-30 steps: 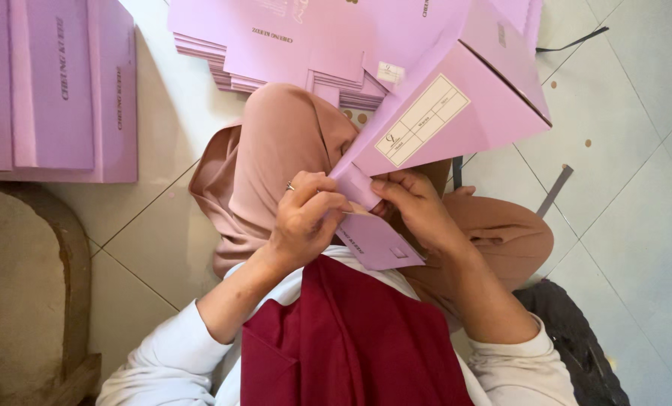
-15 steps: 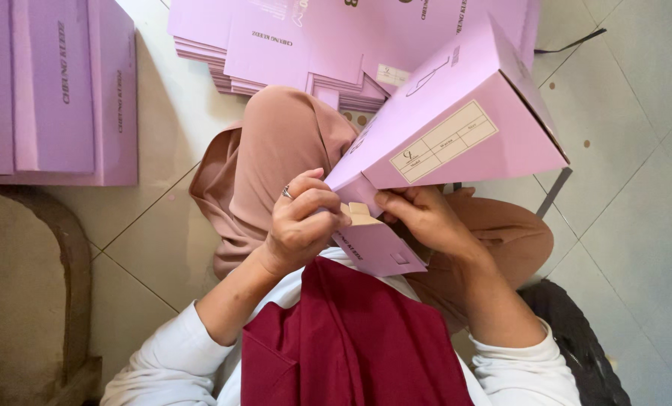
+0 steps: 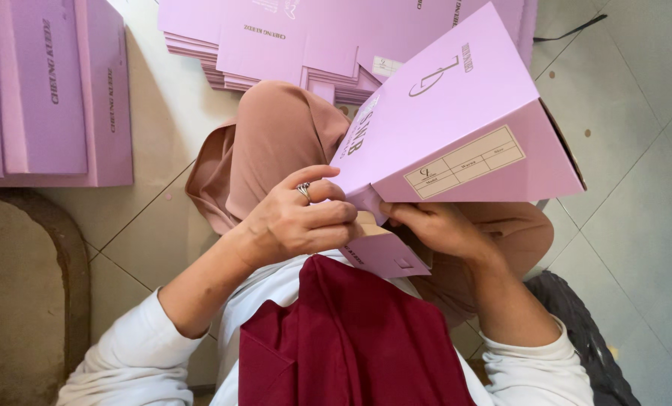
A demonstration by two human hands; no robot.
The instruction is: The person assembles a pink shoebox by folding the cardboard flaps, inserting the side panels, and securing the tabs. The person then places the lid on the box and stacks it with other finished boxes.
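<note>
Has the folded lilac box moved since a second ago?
Yes. The lilac box has swung rightward and lower, uncovering more of the flat stack behind it.

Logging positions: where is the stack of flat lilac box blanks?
In the head view, the stack of flat lilac blanks lies on the floor at top centre, behind the box held in both hands.
</note>
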